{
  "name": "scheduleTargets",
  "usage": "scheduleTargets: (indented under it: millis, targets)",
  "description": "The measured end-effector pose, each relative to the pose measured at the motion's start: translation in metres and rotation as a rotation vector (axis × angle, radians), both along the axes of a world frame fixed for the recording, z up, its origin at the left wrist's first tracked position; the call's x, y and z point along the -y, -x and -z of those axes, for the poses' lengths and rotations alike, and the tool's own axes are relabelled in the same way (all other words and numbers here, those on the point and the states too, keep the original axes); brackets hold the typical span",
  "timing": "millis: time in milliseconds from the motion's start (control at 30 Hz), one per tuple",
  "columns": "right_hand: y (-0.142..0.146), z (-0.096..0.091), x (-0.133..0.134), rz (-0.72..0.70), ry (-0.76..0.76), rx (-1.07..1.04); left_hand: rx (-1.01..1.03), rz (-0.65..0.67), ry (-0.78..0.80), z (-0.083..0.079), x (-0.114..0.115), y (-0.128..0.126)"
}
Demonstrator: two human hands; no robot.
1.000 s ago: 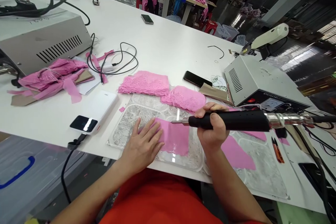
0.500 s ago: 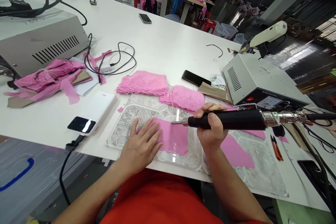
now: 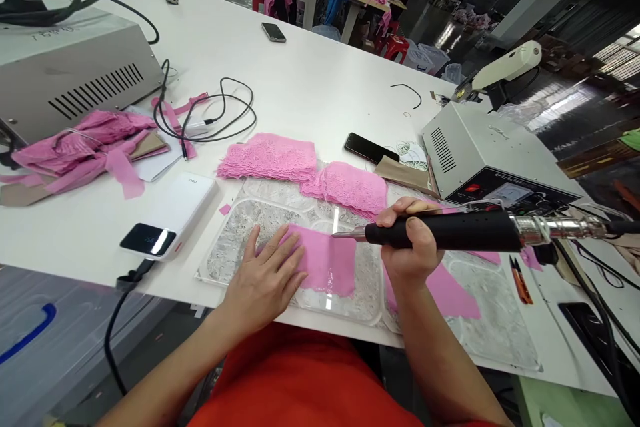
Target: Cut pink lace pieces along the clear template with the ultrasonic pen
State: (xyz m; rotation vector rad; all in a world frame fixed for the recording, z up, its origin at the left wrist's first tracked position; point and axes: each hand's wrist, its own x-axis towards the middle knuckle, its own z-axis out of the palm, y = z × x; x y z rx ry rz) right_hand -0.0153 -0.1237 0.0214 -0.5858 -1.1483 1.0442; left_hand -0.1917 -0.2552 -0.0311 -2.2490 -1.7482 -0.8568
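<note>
My left hand (image 3: 265,273) lies flat, fingers spread, on the left part of a pink cloth piece (image 3: 330,263). The cloth rests on a clear plastic board (image 3: 367,303) with a grey marbled look. My right hand (image 3: 413,243) is wrapped round the black barrel of a corded handheld tool (image 3: 450,231), held nearly level. Its pointed metal tip (image 3: 345,235) is over the upper part of the cloth; whether it touches I cannot tell. Another pink piece (image 3: 453,293) lies under and beside my right forearm. Two stacks of pink lace cloth (image 3: 270,157) (image 3: 353,188) lie behind the board.
A grey control box (image 3: 495,153) with a dial stands at right, cables near it. Orange-handled snips (image 3: 521,280) lie at right. At left are a larger grey box (image 3: 75,73), bundled pink cloth (image 3: 90,140), a white power bank (image 3: 175,213) and a looped black cable (image 3: 220,137).
The tool and my right hand have shifted slightly right, and the tip sits a little further right over the cloth. My left hand stays flat in place. The view has shifted slightly.
</note>
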Motion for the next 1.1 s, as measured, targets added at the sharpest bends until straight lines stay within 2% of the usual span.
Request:
scheduleTargets:
  millis: [400,600,833,1100]
  targets:
    - [0.002,0.003,0.0,0.004,0.018,0.021,0.008,0.007,-0.006,0.001,0.0,0.0]
    - [-0.006,-0.004,0.0,0.032,0.012,-0.007,0.023,0.021,-0.024,0.001,-0.002,0.002]
    - [-0.032,-0.004,-0.001,0.127,0.025,0.025,0.006,0.15,-0.058,-0.005,0.0,-0.013]
    - [-0.035,0.003,-0.005,0.138,0.072,-0.018,-0.036,0.333,0.02,-0.004,-0.002,-0.046]
